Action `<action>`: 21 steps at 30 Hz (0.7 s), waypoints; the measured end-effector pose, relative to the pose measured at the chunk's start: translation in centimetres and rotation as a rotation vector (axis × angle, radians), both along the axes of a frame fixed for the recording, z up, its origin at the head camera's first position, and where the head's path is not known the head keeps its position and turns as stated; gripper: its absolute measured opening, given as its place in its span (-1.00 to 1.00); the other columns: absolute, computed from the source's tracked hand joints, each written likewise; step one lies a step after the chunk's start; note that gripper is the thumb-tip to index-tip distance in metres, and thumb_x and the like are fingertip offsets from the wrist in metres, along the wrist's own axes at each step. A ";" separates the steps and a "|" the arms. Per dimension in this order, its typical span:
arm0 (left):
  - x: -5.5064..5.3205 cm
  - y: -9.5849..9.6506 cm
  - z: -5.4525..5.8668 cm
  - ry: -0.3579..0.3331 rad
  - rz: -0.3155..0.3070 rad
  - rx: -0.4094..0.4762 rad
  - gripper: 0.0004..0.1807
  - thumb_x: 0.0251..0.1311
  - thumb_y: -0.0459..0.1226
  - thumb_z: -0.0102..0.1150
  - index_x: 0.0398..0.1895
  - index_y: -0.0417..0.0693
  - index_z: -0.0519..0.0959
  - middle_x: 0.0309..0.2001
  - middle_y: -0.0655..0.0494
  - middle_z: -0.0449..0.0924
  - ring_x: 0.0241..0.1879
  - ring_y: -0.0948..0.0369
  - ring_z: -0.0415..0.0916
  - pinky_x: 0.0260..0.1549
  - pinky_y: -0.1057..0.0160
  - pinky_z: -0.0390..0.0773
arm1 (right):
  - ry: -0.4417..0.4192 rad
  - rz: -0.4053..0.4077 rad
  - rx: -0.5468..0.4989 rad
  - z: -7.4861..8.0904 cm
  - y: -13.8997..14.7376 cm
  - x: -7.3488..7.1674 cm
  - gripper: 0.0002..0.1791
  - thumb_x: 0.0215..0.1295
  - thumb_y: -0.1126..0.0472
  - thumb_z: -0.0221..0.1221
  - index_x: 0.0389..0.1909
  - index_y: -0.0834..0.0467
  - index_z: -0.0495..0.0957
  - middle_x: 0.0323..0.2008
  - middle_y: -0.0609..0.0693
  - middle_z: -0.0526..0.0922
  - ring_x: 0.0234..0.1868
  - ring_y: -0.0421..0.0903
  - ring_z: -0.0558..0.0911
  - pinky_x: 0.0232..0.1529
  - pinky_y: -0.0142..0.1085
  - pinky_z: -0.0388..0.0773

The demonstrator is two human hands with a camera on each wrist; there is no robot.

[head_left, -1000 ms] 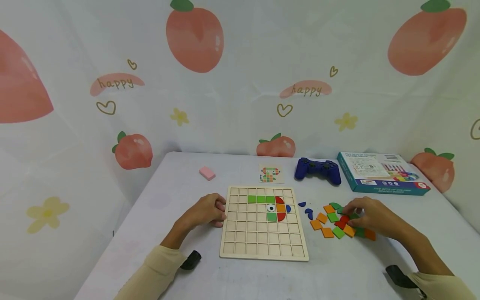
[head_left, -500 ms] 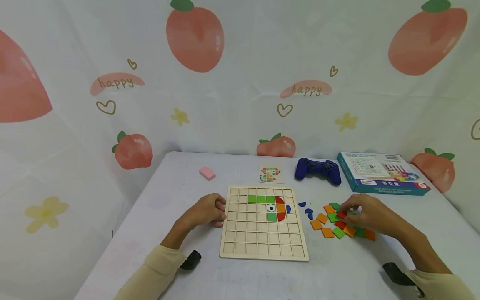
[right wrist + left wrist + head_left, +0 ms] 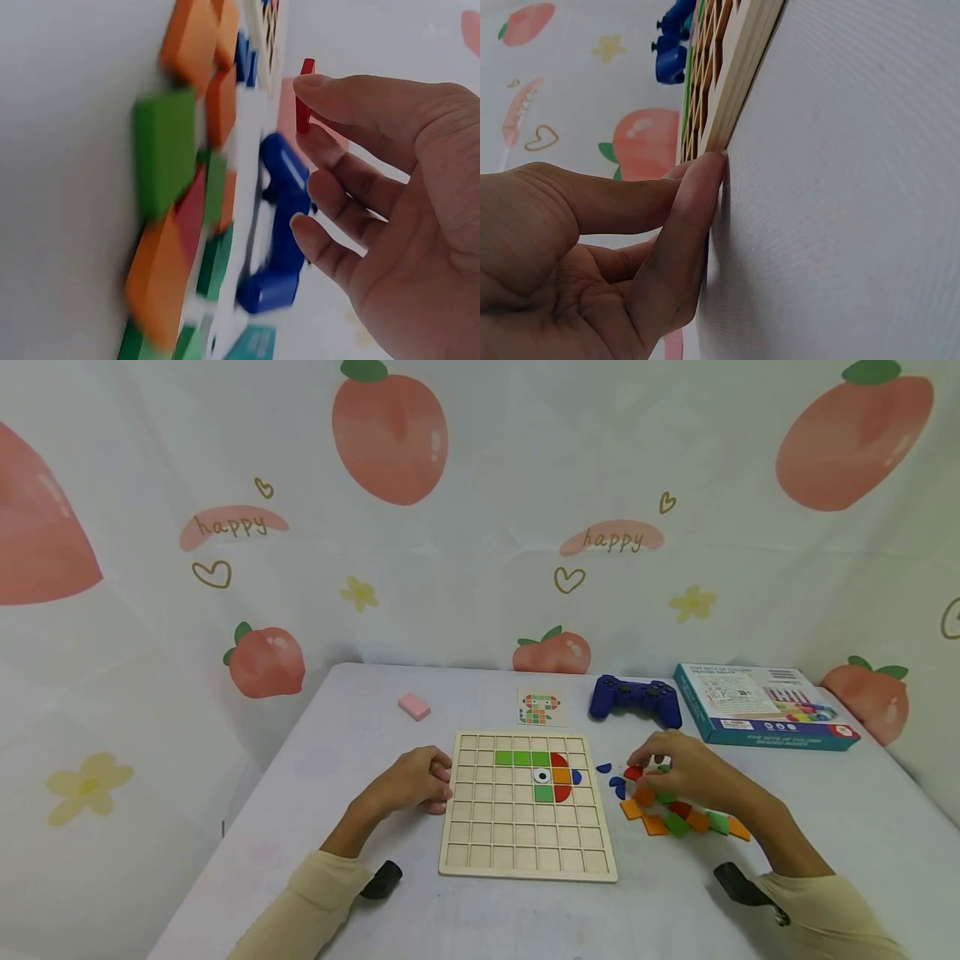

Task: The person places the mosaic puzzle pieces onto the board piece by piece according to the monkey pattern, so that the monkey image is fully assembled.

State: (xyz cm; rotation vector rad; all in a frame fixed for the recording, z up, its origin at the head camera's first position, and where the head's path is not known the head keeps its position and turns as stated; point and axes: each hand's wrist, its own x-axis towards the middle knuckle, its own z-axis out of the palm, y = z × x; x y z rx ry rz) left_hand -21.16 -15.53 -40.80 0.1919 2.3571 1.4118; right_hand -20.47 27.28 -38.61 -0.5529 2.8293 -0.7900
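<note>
My right hand [image 3: 690,768] pinches a red tile [image 3: 304,97] between thumb and index finger, raised above the loose tiles. The other fingers of that hand are bent and hold nothing. A wooden grid board [image 3: 517,835] lies flat in the middle of the table. On it sit green tiles [image 3: 522,758] in a row, red rounded pieces [image 3: 562,793], an orange tile, a blue half-round and a white eye tile [image 3: 542,776]. My left hand [image 3: 415,781] is at the board's left edge, thumb and fingertip gripping it, as the left wrist view shows.
Loose orange, green and red tiles [image 3: 655,825] lie right of the board, with blue pieces [image 3: 617,783] nearer it. Behind are a picture card [image 3: 542,707], a blue game controller [image 3: 636,697] and a flat box [image 3: 765,706]. A pink block [image 3: 414,706] lies at the back left.
My right hand has picked the red tile out of the loose tiles and moved left with it toward the board. The left hand and the board have stayed put.
</note>
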 end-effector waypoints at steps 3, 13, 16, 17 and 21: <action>-0.1 -0.1 0.0 0.005 -0.003 -0.005 -0.53 0.25 -0.55 0.28 0.23 -0.45 0.47 -0.09 -0.12 0.54 -0.36 0.18 0.63 -0.30 0.22 0.80 | -0.004 0.026 -0.028 0.1 -1.4 -0.7 -0.74 0.29 0.20 0.34 -0.02 0.08 0.79 -0.13 -0.12 0.71 -0.01 -0.03 0.54 -0.09 -0.22 0.60; -0.2 -0.2 -0.5 -0.006 -0.005 0.008 -0.52 0.23 -0.54 0.32 0.22 -0.43 0.48 -0.10 -0.12 0.54 -0.35 0.16 0.62 -0.30 0.21 0.80 | 0.036 0.127 -0.014 -0.7 -6.0 -2.9 -0.76 0.34 0.16 0.37 -0.01 0.07 0.79 -0.07 -0.11 0.72 0.02 -0.01 0.53 0.04 -0.10 0.55; -0.2 -0.3 -0.5 0.000 -0.008 0.004 -0.52 0.24 -0.53 0.32 0.22 -0.42 0.48 -0.10 -0.12 0.54 -0.36 0.17 0.63 -0.30 0.21 0.80 | 0.053 0.158 -0.042 -0.6 -7.4 -3.2 -0.77 0.34 0.18 0.36 -0.02 0.08 0.80 -0.08 -0.11 0.72 0.01 -0.02 0.53 0.05 -0.10 0.53; -0.2 -0.3 -0.5 0.002 -0.007 0.003 -0.52 0.24 -0.53 0.32 0.22 -0.42 0.48 -0.10 -0.12 0.54 -0.36 0.17 0.63 -0.30 0.21 0.80 | 0.062 0.174 -0.054 -0.6 -7.9 -3.4 -0.77 0.34 0.19 0.37 -0.02 0.09 0.79 -0.08 -0.10 0.72 0.00 -0.02 0.53 0.04 -0.10 0.53; -0.2 -0.2 -0.5 0.003 -0.007 0.003 -0.53 0.24 -0.53 0.32 0.22 -0.42 0.48 -0.10 -0.12 0.54 -0.36 0.17 0.63 -0.31 0.21 0.80 | 0.083 0.226 -0.089 -0.7 -9.7 -3.8 -0.79 0.35 0.21 0.38 -0.03 0.12 0.79 -0.08 -0.09 0.73 0.00 -0.03 0.53 0.04 -0.11 0.53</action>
